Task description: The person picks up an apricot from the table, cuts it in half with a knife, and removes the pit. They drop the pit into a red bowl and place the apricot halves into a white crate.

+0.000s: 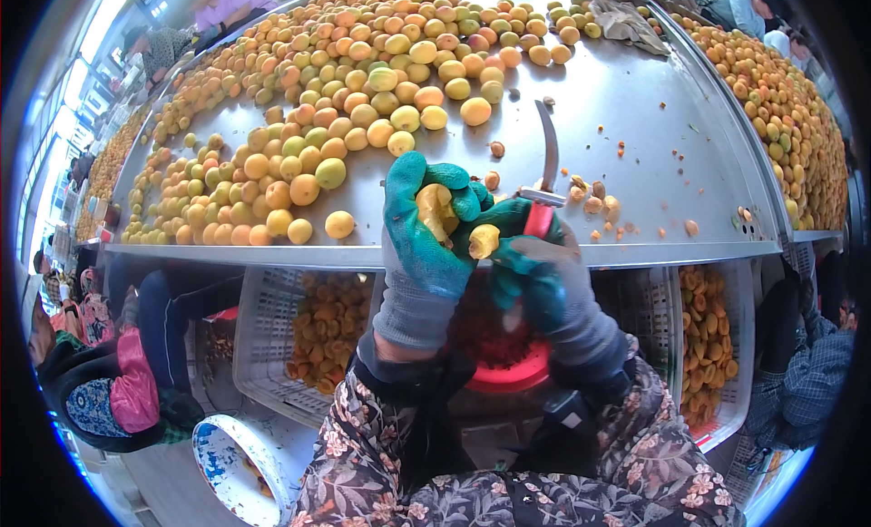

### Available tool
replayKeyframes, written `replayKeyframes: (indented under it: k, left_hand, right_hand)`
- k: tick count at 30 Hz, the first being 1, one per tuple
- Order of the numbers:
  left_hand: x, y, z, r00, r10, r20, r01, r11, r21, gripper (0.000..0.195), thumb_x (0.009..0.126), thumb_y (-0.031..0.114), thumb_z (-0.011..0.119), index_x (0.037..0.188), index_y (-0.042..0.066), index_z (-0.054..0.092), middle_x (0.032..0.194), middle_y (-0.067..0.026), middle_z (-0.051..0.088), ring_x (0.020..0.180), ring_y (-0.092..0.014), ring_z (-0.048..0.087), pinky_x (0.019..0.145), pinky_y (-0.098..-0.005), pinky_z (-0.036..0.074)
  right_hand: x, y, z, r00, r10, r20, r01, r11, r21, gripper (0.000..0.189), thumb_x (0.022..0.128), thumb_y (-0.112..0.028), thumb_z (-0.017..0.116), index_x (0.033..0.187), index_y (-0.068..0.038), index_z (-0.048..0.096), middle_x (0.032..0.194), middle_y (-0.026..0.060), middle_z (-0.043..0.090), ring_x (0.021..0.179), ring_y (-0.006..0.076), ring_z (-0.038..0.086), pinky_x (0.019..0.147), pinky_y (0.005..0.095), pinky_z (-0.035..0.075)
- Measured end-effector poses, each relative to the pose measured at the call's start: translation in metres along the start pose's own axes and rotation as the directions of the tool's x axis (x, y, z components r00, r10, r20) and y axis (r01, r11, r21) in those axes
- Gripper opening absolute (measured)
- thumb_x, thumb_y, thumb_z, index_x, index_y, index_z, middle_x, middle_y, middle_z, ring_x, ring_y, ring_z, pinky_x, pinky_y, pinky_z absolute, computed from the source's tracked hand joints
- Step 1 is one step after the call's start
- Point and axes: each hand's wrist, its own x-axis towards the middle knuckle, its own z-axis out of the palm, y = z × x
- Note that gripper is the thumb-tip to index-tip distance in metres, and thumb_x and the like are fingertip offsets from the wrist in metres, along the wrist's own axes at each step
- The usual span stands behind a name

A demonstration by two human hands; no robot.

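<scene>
My left hand, in a green-coated grey glove, is closed around a hollowed, cut apricot at the table's front edge. My right hand, gloved alike, grips a knife by its red handle. The knife's curved blade points away from me over the metal table. Between the two hands sits a small yellow apricot piece; which hand bears it I cannot tell. Beneath my hands is a red basin with dark contents, partly covered by my wrists.
Whole apricots heap across the left and back of the metal table. Apricot pits lie right of the knife. Crates of apricot halves flank my legs. A white bucket stands lower left. Co-workers sit on both sides.
</scene>
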Motion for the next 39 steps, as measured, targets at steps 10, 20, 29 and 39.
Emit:
replayKeyframes:
  k: [10, 20, 29, 39]
  left_hand:
    - [0.002, 0.087, -0.066, 0.994, 0.003, -0.112, -0.001, 1.0, 0.02, 0.023, 0.096, 0.024, 0.051, 0.102, 0.002, 0.058, 0.085, -0.0043, 0.053, 0.073, -0.015, 0.051, 0.07, -0.0326, 0.047]
    - [-0.066, 0.139, -0.187, 0.927, -0.194, -0.32, 0.36, 0.696, 0.621, 0.039, 0.098, 0.033, 0.049, 0.076, 0.002, 0.059, 0.065, -0.0037, 0.056, 0.052, -0.009, 0.051, 0.048, -0.0235, 0.041]
    - [-0.116, 0.096, -0.282, 0.89, -0.408, 0.203, -0.329, -0.266, 0.906, 0.036, 0.085, 0.04, 0.063, 0.083, 0.004, 0.062, 0.075, -0.0102, 0.063, 0.066, -0.029, 0.061, 0.059, -0.0399, 0.047]
    - [0.005, 0.097, -0.086, 0.892, -0.424, 0.156, -0.041, 0.269, 0.962, 0.025, 0.085, 0.018, 0.065, 0.101, -0.001, 0.064, 0.083, -0.0108, 0.066, 0.071, -0.015, 0.06, 0.068, -0.0295, 0.048]
  right_hand:
    - [-0.017, -0.039, -0.036, 0.955, 0.253, 0.157, -0.143, 0.853, -0.503, 0.036, 0.079, 0.002, 0.066, 0.115, 0.0, 0.062, 0.09, 0.005, 0.067, 0.063, 0.005, 0.057, 0.053, 0.0194, 0.047]
    - [-0.019, -0.039, -0.05, 0.928, 0.165, 0.333, 0.226, 0.461, -0.858, 0.034, 0.065, 0.001, 0.066, 0.099, -0.003, 0.066, 0.084, 0.0139, 0.067, 0.077, 0.0231, 0.066, 0.076, 0.033, 0.05]
    - [-0.02, -0.04, -0.062, 0.904, 0.132, 0.406, 0.313, 0.443, -0.84, 0.031, 0.066, -0.001, 0.068, 0.098, -0.004, 0.066, 0.083, 0.0157, 0.067, 0.08, 0.0277, 0.067, 0.074, 0.0353, 0.051]
    - [-0.027, -0.047, -0.057, 0.998, -0.029, 0.05, 0.052, 0.832, -0.553, 0.023, 0.084, -0.01, 0.066, 0.104, 0.001, 0.065, 0.084, 0.0084, 0.068, 0.064, 0.0116, 0.062, 0.056, 0.0239, 0.052]
